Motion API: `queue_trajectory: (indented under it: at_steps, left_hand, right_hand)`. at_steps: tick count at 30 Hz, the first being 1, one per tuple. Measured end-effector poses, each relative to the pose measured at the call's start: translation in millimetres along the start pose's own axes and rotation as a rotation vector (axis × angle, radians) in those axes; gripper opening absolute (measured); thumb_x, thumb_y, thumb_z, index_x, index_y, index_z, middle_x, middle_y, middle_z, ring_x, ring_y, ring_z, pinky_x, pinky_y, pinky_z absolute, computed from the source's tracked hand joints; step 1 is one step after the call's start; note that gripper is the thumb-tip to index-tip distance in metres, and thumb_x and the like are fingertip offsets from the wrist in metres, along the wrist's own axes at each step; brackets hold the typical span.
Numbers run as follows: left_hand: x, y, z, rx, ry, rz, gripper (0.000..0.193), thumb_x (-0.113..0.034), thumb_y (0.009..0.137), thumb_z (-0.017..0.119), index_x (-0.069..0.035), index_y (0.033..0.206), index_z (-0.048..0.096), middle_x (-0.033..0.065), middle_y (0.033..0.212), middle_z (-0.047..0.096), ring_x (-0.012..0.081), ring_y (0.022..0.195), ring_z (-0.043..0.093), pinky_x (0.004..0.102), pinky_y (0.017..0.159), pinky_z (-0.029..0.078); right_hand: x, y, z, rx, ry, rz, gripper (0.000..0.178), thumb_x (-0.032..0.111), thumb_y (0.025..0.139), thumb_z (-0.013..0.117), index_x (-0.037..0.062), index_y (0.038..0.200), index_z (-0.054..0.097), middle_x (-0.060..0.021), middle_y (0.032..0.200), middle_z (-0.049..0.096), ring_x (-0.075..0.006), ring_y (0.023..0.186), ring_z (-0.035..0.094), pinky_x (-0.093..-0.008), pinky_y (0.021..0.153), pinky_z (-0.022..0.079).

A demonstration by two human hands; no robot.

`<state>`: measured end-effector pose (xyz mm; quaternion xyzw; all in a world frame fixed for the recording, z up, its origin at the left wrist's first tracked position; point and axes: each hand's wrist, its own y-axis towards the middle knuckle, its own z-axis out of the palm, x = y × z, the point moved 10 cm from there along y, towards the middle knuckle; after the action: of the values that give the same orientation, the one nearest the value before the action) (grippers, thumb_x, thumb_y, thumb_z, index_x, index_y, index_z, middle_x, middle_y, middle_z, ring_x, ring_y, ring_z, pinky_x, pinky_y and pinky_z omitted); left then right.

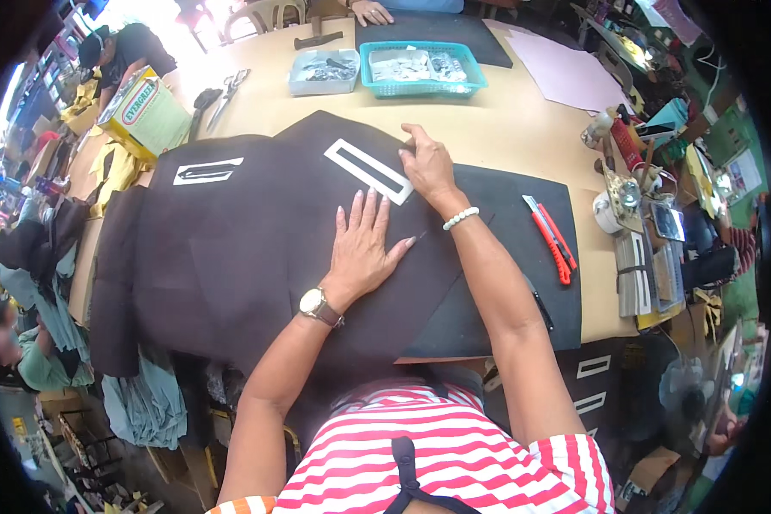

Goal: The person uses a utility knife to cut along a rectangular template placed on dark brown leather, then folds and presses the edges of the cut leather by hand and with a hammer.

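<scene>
Dark brown fabric (pixel 231 231) is spread across the table in front of me. My left hand (pixel 361 244) lies flat on it, fingers spread, with the fingertips at the lower edge of a white rectangular frame-shaped patch (pixel 348 157). Beside that patch's right end is my right hand (pixel 430 171), its thumb and index finger bent and apart, holding nothing that I can see. A second white frame-shaped patch (pixel 207 171) sits on the fabric farther left. Under the fabric's right part shows a black cutting mat (pixel 522 248).
A red box cutter (pixel 551 238) and a black pen (pixel 541 307) lie on the mat. Farther off stand a teal basket (pixel 422 90), a clear plastic tub (pixel 324 72), a hammer (pixel 319 39), scissors (pixel 228 98) and a yellow-green box (pixel 150 120). A co-worker's hand (pixel 372 12) rests across the table.
</scene>
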<state>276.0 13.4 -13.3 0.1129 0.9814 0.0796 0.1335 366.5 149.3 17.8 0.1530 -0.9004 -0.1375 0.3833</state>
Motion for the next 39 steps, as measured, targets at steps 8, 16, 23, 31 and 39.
queue_trajectory:
  at_steps: [8, 16, 23, 31, 39]
  left_hand:
    - [-42.5, -74.3, -11.2, 0.128, -0.099, 0.192, 0.079, -0.053, 0.086, 0.053, -0.001, 0.142, 0.033, 0.0211, 0.148, 0.028, 0.0366, 0.139, 0.022, 0.0532, 0.112, 0.015]
    - [-94.9, -138.3, -4.3, 0.208, -0.185, 0.250, 0.080, -0.057, 0.083, 0.055, -0.004, 0.141, 0.038, 0.0199, 0.149, 0.028, 0.0354, 0.141, 0.020, 0.0530, 0.112, 0.010]
    - [-112.7, -122.5, 3.3, 0.182, -0.171, 0.285, 0.078, -0.053, 0.084, 0.056, -0.004, 0.141, 0.037, 0.0186, 0.149, 0.028, 0.0355, 0.140, 0.020, 0.0538, 0.112, 0.012]
    - [-142.6, -113.0, 18.3, 0.173, -0.116, 0.333, 0.077, -0.053, 0.085, 0.054, -0.009, 0.144, 0.033, 0.0165, 0.151, 0.026, 0.0339, 0.141, 0.018, 0.0577, 0.111, 0.008]
    - [-164.7, -94.1, 22.4, 0.213, -0.201, 0.378, 0.072, -0.057, 0.087, 0.049, -0.015, 0.143, 0.035, 0.0158, 0.151, 0.025, 0.0345, 0.141, 0.019, 0.0601, 0.110, 0.012]
  right_hand:
    - [23.8, -87.1, -44.3, 0.052, -0.221, -0.015, 0.049, 0.007, 0.084, 0.057, 0.0073, 0.131, 0.045, -0.0203, 0.098, 0.065, -0.0418, 0.083, 0.063, -0.0479, 0.072, 0.051]
    - [0.0, -214.3, -121.9, -0.035, 0.001, 0.263, 0.052, 0.015, 0.082, 0.065, 0.0006, 0.129, 0.047, -0.0204, 0.085, 0.064, -0.0381, 0.072, 0.063, -0.0436, 0.065, 0.050]
    - [-5.4, -255.2, -182.3, -0.305, -0.450, 0.095, 0.042, 0.013, 0.081, 0.068, -0.0001, 0.119, 0.057, -0.0171, 0.095, 0.061, -0.0327, 0.087, 0.059, -0.0409, 0.079, 0.046]
    - [-69.1, -267.5, -200.6, -0.213, -0.219, 0.594, 0.021, 0.012, 0.076, 0.074, 0.0004, 0.090, 0.062, -0.0100, 0.082, 0.059, -0.0245, 0.073, 0.056, -0.0356, 0.071, 0.046]
    - [-82.6, -272.8, -232.4, -0.448, 0.034, 0.498, 0.016, 0.004, 0.082, 0.066, -0.0058, 0.095, 0.065, -0.0062, 0.079, 0.060, -0.0131, 0.067, 0.053, -0.0266, 0.064, 0.045]
